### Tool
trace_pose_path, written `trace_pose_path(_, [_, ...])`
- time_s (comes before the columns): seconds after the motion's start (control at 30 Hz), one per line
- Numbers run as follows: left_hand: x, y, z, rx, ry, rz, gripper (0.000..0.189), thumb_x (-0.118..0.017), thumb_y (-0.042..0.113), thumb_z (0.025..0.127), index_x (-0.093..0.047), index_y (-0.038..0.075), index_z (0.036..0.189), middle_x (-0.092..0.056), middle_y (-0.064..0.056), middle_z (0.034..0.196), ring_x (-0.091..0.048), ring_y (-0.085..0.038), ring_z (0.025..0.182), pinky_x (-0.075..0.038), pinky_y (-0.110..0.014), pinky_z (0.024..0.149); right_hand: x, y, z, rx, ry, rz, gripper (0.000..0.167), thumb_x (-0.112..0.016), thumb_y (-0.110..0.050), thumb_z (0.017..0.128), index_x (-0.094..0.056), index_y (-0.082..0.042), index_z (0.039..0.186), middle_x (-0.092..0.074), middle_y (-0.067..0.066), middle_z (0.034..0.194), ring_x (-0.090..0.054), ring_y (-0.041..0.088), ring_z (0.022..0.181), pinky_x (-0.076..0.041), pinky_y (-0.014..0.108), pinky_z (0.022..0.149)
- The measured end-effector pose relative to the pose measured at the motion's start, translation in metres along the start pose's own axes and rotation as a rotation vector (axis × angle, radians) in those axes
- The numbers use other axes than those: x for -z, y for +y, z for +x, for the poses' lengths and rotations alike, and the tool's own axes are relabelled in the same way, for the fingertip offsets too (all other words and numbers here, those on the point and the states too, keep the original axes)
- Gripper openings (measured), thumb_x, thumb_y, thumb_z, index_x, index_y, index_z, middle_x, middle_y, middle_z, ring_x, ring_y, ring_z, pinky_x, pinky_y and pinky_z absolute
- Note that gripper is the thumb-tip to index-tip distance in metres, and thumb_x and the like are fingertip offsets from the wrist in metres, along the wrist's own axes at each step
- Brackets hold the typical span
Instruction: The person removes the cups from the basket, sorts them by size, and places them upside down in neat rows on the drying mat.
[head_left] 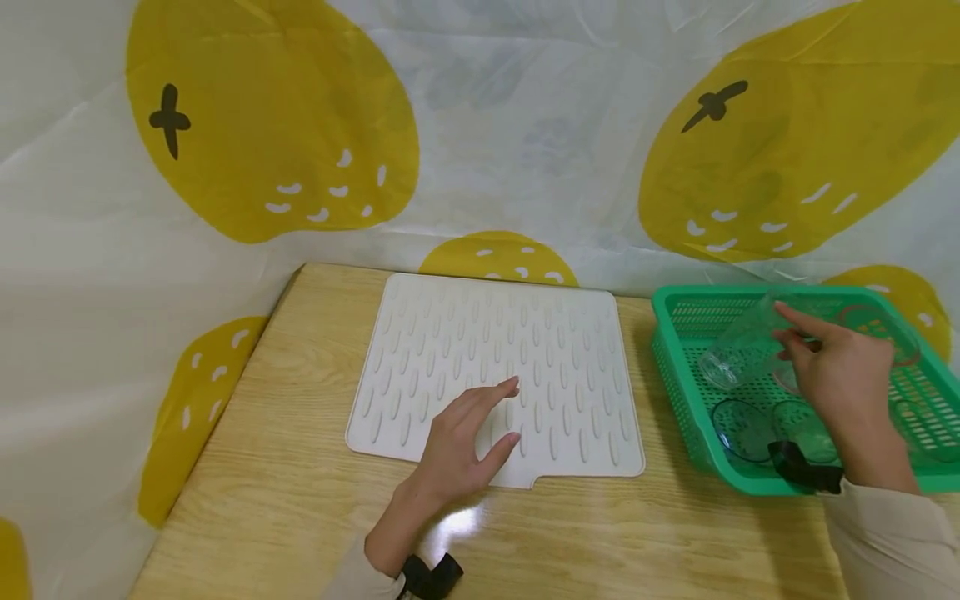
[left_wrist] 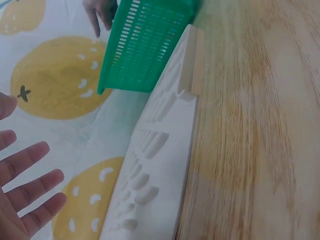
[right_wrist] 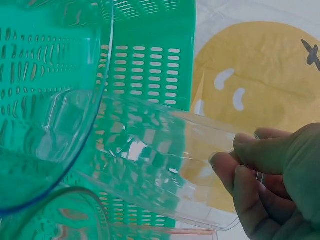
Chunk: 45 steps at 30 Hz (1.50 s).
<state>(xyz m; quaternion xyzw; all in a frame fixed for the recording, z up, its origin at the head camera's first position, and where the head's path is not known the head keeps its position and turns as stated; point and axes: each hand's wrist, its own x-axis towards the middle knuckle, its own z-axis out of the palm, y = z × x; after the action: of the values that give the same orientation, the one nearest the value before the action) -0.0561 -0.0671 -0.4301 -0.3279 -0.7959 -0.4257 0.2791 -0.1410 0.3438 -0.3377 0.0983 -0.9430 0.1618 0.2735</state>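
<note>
My right hand [head_left: 847,367] pinches the rim of a tall clear drinking glass [head_left: 738,346], which leans at a slant inside the green plastic basket [head_left: 693,425]. In the right wrist view, thumb and fingertips grip the rim of that glass [right_wrist: 150,155]. Close by in the basket are a glass with a dark blue rim [head_left: 738,425] and other clear glasses, partly behind the hand. My left hand [head_left: 457,442] hovers over the near edge of the white ribbed drying mat [head_left: 555,367], fingers spread and holding nothing; the left wrist view shows those fingers [left_wrist: 35,190] apart.
The basket stands on the wooden table [head_left: 285,433], to the right of the mat. Behind the table hangs a white cloth [head_left: 517,150] with large yellow fruit prints, which also covers the left side.
</note>
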Motion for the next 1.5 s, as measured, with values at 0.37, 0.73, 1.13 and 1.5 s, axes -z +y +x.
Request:
trace_pose_path(0.37, [-0.007,0.0,0.008,-0.018,0.033,-0.033,0.051,-0.054,0.029,0.096,-0.049,-0.002,0.135,-0.063,-0.009,0.118,-0.058,-0.02,0.11,-0.048,-0.032,0.093,0.015,-0.012,0.0,-0.016,0.043,0.007,0.036,-0.068,0.004,0.086,-0.065,0.0,0.121,-0.066,0.028,0.084,-0.022,-0.037,0.066,-0.022,0.017,0.031])
trace_pose_path(0.73, [-0.012,0.004,0.015,0.0,0.029,-0.09,0.056,-0.06,0.032,0.093,-0.047,-0.001,0.137,-0.055,-0.012,0.131,-0.052,-0.023,0.121,-0.043,-0.036,0.101,0.041,-0.051,0.002,-0.065,0.18,0.116,0.039,-0.065,0.004,0.087,-0.065,-0.01,0.124,-0.07,0.005,0.089,-0.034,-0.03,0.068,-0.027,0.0,0.051])
trace_pose_path(1.13, [-0.027,0.007,0.031,0.03,0.01,-0.145,0.064,-0.053,0.043,0.095,-0.042,0.0,0.141,-0.049,-0.011,0.137,-0.045,-0.022,0.128,-0.039,-0.036,0.105,0.053,-0.083,0.0,-0.075,0.252,0.275,0.038,-0.066,0.004,0.086,-0.068,-0.015,0.12,-0.052,-0.038,0.093,-0.047,-0.023,0.067,-0.031,0.001,0.056])
trace_pose_path(1.5, [-0.042,0.008,0.04,0.027,0.016,-0.182,0.064,-0.055,0.04,0.094,-0.037,0.003,0.144,-0.047,-0.013,0.138,-0.042,-0.02,0.13,-0.037,-0.035,0.106,0.05,-0.105,-0.009,-0.072,0.267,0.395,0.035,-0.069,0.003,0.085,-0.069,-0.013,0.117,-0.058,-0.03,0.089,-0.052,-0.017,0.062,-0.037,0.002,0.055])
